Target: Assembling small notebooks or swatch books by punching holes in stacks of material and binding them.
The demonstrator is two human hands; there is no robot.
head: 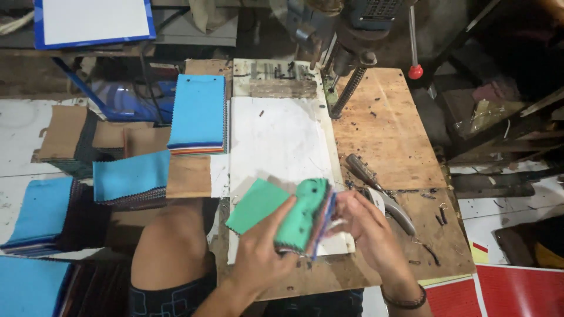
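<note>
Your left hand (264, 249) is closed around a thick bundle of fabric swatches (296, 214), low in the middle of the frame, held just above the white board (276, 141) on the wooden bench (393, 141). The top swatch is green, folded over your fingers, with small dark spots near its upper edge. A flat green piece fans out to the left with a pinked, zigzag edge. Blue and brownish layers show along the right side of the bundle. Your right hand (367, 226) pinches that right edge, fingers curled onto the layers, with a dark bracelet (405, 300) on the wrist.

The lower swatches are hidden behind the green top one, so you cannot count them or tell all their colours. Your left palm covers the bundle's bottom. The handled tool (379, 194) on the bench lies partly behind your right hand; its kind is hard to make out. The drill press (346, 35) at the top centre is cut off by the frame. Stacks of blue-topped swatches (198, 111) sit at left, the lowest cropped at the bottom-left corner.
</note>
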